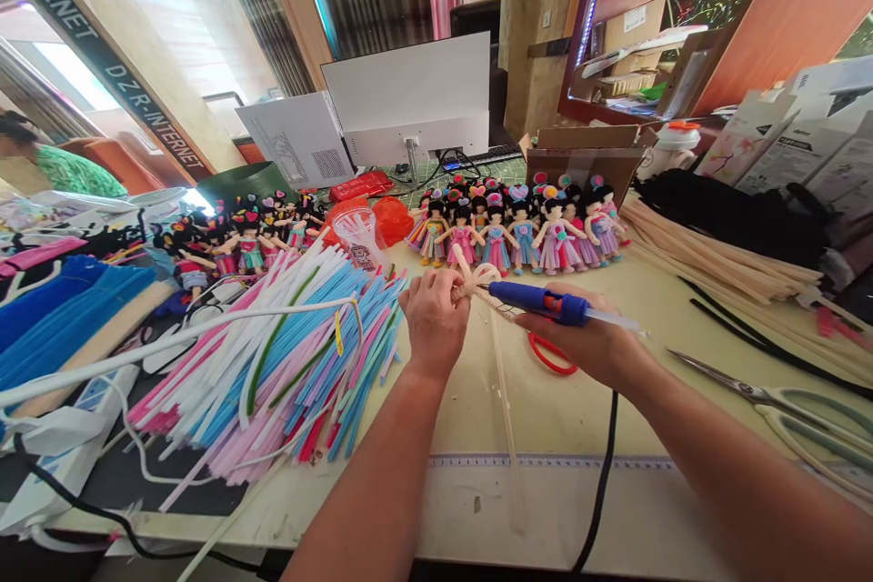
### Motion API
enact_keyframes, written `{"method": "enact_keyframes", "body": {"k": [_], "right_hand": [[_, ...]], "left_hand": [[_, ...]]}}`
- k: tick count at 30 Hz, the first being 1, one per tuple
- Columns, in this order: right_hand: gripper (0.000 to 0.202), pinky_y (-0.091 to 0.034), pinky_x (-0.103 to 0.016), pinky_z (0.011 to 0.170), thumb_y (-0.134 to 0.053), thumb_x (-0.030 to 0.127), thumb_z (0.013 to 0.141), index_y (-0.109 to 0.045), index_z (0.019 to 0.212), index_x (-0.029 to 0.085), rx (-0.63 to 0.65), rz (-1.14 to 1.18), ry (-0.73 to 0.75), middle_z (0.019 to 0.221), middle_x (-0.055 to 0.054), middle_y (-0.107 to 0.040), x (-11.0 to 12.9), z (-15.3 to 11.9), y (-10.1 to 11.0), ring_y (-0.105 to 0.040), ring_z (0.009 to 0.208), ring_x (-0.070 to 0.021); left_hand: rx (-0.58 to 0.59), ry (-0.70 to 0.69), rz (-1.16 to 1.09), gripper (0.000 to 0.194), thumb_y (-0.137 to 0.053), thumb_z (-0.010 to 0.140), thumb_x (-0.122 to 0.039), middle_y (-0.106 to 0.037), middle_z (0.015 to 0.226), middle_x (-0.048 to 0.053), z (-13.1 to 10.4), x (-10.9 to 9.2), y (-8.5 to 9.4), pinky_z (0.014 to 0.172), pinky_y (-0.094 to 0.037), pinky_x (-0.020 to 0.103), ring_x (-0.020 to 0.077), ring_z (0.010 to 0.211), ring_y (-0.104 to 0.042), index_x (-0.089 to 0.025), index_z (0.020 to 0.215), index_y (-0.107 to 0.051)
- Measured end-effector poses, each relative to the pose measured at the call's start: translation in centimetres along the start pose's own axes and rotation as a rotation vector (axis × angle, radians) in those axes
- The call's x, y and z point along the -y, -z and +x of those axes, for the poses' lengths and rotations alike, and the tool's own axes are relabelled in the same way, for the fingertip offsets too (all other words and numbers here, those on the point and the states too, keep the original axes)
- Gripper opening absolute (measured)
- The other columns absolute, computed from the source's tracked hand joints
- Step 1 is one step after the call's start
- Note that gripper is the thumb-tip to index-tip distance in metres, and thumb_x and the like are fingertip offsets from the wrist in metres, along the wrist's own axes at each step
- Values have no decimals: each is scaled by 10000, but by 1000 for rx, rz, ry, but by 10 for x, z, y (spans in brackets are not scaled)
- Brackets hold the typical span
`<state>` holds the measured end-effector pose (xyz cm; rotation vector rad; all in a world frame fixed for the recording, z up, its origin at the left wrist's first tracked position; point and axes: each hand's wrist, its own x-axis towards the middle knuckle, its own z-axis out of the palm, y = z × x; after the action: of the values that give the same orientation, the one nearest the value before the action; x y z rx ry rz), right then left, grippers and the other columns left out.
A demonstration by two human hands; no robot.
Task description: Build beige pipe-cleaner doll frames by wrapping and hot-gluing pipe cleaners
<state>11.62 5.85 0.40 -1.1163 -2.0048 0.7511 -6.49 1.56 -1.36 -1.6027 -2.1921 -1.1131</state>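
My left hand (pixel 435 314) is closed on a looped, cream pipe cleaner piece (pixel 483 275) above the table. In my right hand (pixel 579 336) is a blue glue gun (pixel 538 300), with a translucent glue stick (pixel 617 320) poking out of its back end. The gun's nozzle points left and meets the cream piece, or comes very close to it; which one I cannot tell. A long pale strip (pixel 506 409) lies on the table below my hands. Just under my right hand is a red ring of cord or handle (pixel 551 355).
Bundled coloured pipe cleaners (pixel 273 355) cover the left side. Rows of small pipe cleaner dolls (pixel 522 232) stand at the back. Scissors (pixel 757 393) and cream pipe cleaners (pixel 723 245) lie right. A ruler (pixel 559 462) runs along the front; a black cable (pixel 601 491) hangs over the edge.
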Motion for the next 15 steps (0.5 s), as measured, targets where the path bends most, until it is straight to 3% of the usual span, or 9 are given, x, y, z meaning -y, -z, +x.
{"method": "enact_keyframes", "body": {"k": [4, 10, 15], "right_hand": [[375, -302, -258, 410, -713, 507, 708, -526, 531, 235, -7, 33, 12, 475, 36, -477, -3, 0, 0, -414, 451, -124], [257, -431, -290, 454, -733, 517, 711, -720, 697, 260, 17, 154, 28, 527, 16, -592, -9, 1, -1, -541, 504, -171], [324, -510, -305, 538, -742, 520, 683, -784, 841, 240, 67, 296, -62, 647, 6, -697, -5, 2, -2, -623, 587, -188]], "left_hand": [[5, 18, -18, 77, -639, 819, -172, -674, 903, 24, 1, -1, 0, 826, -365, 369, 229, 957, -583, -243, 849, -643], [8, 31, -33, 40, -645, 833, -204, -676, 892, 24, 2, 2, 0, 836, -364, 369, 226, 950, -584, -239, 851, -641], [33, 42, -39, 45, -643, 830, -201, -678, 898, 26, 2, 4, 0, 846, -366, 369, 224, 955, -582, -232, 862, -636]]}}
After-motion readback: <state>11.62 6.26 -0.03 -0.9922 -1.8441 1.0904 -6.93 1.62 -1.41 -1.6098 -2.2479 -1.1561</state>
